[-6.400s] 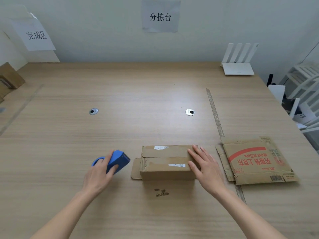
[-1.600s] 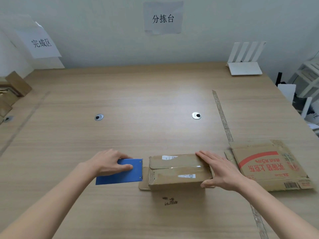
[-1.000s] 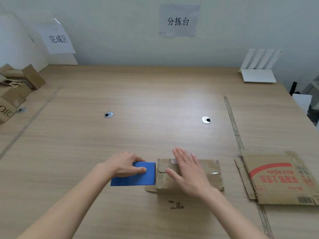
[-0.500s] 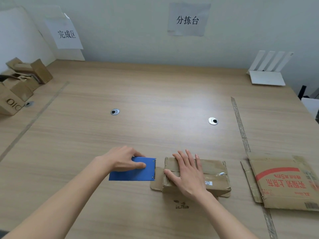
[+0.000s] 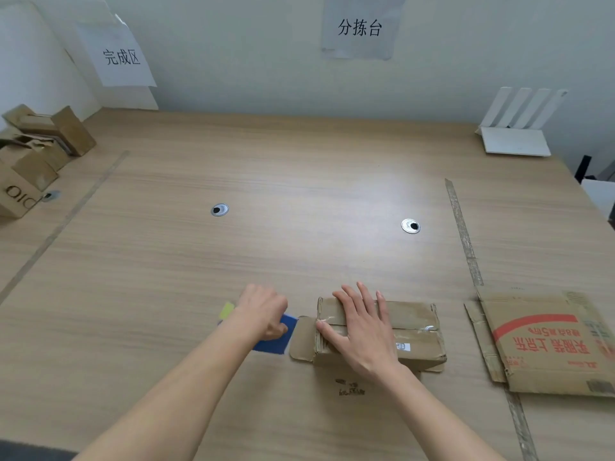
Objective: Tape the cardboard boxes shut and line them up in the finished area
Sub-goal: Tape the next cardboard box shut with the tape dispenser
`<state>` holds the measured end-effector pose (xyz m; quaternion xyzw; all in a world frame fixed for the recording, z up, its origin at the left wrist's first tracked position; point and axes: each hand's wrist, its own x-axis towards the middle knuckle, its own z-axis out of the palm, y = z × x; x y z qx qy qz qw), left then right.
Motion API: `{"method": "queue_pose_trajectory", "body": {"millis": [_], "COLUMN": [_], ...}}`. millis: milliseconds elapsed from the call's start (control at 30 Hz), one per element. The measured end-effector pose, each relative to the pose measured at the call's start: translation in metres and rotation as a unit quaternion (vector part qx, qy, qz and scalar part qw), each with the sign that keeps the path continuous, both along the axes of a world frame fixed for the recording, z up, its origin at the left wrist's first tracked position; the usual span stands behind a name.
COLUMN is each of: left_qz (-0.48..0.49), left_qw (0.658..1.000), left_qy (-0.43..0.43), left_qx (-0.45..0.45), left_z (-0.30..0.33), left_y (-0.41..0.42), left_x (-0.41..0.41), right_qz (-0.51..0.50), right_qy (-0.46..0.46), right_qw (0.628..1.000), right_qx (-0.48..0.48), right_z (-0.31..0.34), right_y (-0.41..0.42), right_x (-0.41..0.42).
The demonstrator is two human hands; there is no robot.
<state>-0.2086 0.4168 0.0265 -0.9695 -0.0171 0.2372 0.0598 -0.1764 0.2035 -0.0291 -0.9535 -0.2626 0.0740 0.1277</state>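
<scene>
The person's right hand (image 5: 361,331) lies flat, fingers straight and slightly spread, pressing down on the left part of the top of a small cardboard box (image 5: 382,334) that sits on the near middle of the table (image 5: 299,194). The left hand (image 5: 263,311), just left of the box, has its fingers curled around a blue tape dispenser (image 5: 278,337), a yellowish tab showing past the knuckles. The box is brown and creased, with a glossy strip of clear tape along its top seam and a loose flap sticking out at its left end. To the right, apart from it, lies a flattened carton (image 5: 545,344) printed with a red band and red characters. The table is pale wood grain with two round metal grommets and worn tape lines. At the far left stand several cardboard boxes (image 5: 36,151) below a paper wall sign (image 5: 121,58); a white router (image 5: 515,131) sits at the far right.
</scene>
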Motion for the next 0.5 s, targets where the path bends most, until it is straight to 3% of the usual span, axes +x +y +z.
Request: {"method": "queue_pose_trajectory", "body": {"millis": [100, 267, 400, 500], "left_qz": [0.038, 0.070, 0.090, 0.091], "left_qw": [0.998, 0.994, 0.984, 0.984], "left_qy": [-0.018, -0.079, -0.151, -0.152], "left_qx": [-0.036, -0.012, 0.004, 0.004], "left_z": [-0.023, -0.036, -0.048, -0.055], "left_y": [0.008, 0.037, 0.042, 0.037], "left_x": [-0.011, -0.028, -0.042, -0.053], "right_qz": [-0.007, -0.054, -0.105, -0.126], "right_qy": [0.008, 0.055, 0.075, 0.068], "right_qw": [1.000, 0.996, 0.992, 0.989], "right_qx": [0.013, 0.052, 0.008, -0.029], "right_z": [0.001, 0.009, 0.014, 0.011], "right_y": [-0.001, 0.010, 0.036, 0.053], "right_x": [0.001, 0.003, 0.004, 0.002]}}
